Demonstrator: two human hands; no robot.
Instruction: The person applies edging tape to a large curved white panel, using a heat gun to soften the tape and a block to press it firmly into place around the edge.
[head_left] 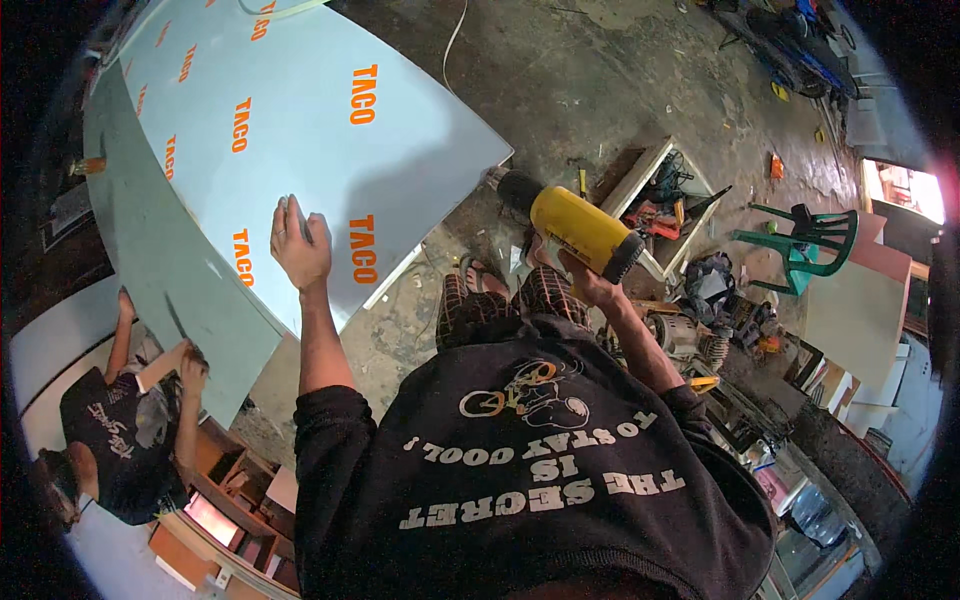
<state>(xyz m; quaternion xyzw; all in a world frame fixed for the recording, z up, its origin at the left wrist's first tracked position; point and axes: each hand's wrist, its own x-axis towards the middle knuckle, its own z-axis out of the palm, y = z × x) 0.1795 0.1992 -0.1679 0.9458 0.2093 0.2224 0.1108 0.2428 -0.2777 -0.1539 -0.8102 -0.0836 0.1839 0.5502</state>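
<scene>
A large pale blue-white sheet with orange printed lettering [320, 150] spreads out before me at the upper left. My left hand [302, 245] rests on its near part, fingers stretched forward and nothing visible in it. In my right hand [597, 283] is a yellow heat gun with black ends [575, 225], gripped by its handle, which is mostly hidden below the body. The metal nozzle points left at the sheet's right corner, very close to its edge. I cannot tell whether nozzle and edge touch.
A grey-green board [190, 270] lies along the sheet's left side. Beyond it a co-worker [130, 430] holds a light strip of wood. On the floor at right stand an open wooden box of tools [665, 205] and a green plastic chair [800, 245]. A cable [456, 45] trails near the far edge.
</scene>
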